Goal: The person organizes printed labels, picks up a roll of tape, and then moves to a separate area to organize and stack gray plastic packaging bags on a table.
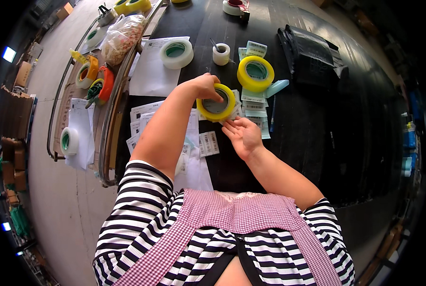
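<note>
In my left hand (205, 87) is a roll of yellow packing tape (204, 112), held from above with fingers reaching into its core. Just below the roll is my right hand (245, 139), palm turned up. Its fingers are stretched toward the roll's lower edge, beside some white labels (236, 112); whether they touch is hard to see. Another yellow tape roll (244, 80) lies farther off to the right, on strips of barcode labels (255, 107). A sheet of barcode labels (208, 144) rests left of my right hand, next to printed papers (192, 125).
The black table (308, 143) carries a wide clear tape roll (186, 58), a small white roll (221, 56), a light-blue piece (276, 87), a pen (273, 114) and folded black plastic bags (310, 55). A metal-framed cart (109, 131) at left holds tape dispensers (86, 72) and a filled plastic bag (123, 39).
</note>
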Available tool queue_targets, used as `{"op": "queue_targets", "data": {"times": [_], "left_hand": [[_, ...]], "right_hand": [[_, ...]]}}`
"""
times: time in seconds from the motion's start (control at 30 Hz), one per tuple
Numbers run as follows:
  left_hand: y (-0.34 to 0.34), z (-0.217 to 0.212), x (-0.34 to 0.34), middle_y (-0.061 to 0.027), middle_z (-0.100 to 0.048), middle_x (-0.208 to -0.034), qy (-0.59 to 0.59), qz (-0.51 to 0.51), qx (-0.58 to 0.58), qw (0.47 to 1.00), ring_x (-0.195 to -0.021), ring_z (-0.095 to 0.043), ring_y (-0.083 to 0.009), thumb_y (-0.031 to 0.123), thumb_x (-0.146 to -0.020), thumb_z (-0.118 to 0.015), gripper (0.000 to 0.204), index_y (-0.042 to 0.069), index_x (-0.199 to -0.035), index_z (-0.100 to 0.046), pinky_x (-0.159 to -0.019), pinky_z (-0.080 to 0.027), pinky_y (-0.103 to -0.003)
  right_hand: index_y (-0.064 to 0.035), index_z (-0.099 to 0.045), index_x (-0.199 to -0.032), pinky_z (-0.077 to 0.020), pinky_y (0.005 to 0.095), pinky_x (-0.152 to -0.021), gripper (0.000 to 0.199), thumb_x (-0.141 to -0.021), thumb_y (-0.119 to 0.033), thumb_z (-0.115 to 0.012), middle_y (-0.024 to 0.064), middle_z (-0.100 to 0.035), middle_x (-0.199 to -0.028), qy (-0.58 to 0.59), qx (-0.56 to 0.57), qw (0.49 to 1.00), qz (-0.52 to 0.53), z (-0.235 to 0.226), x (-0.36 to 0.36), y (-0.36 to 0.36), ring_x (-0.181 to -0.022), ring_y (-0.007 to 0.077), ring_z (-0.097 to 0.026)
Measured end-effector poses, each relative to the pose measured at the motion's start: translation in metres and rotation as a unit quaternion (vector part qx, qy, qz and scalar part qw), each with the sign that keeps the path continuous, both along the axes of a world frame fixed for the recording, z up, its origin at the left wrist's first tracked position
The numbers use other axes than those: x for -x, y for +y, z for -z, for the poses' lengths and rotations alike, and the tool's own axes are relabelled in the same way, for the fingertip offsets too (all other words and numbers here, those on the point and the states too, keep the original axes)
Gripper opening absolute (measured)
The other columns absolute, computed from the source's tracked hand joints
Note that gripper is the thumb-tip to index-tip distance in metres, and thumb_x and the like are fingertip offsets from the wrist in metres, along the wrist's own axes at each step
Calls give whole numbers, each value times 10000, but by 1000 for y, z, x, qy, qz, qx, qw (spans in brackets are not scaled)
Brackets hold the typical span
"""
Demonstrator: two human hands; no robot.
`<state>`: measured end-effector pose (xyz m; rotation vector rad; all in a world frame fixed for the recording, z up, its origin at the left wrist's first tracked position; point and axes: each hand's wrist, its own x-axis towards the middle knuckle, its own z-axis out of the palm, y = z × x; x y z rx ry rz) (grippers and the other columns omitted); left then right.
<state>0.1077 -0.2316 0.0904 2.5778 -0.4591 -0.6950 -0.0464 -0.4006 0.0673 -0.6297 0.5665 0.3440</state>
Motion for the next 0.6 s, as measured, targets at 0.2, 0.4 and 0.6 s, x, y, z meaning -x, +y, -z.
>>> {"op": "queue_targets", "data": {"times": [0.2,0.4,0.6], "left_hand": [[21,37,-22,-182,-645,-1225,-116,-75,11,990,-1178,-600,-344,97,-785,-699,413,45,-1195,-691,-1025,-473,-394],[30,31,-50,-175,-638,-1240,-122,-81,28,989,-1184,-593,-355,75,-809,-681,395,63,-1204,-685,-1024,-471,-401],[35,32,-30,-154,-640,-1245,-108,-52,44,992,-1181,-605,-331,90,-833,-671,394,100,-1226,-683,-1029,-478,-390]], "right_hand": [[86,-384,-1301,-333,496,-1178,453,-892,-57,-514,254,-481,-1356,-29,-13,999,-17,1,-28,19,-1343,365,-465],[19,-503,-1109,-406,469,-1119,211,-912,-55,-514,206,-545,-1267,-34,15,999,-39,15,-57,32,-1224,345,-541],[59,51,-1558,-234,529,-1226,837,-902,-14,-463,324,-131,-1600,59,8,995,-74,-13,21,3,-1507,435,-180]]}}
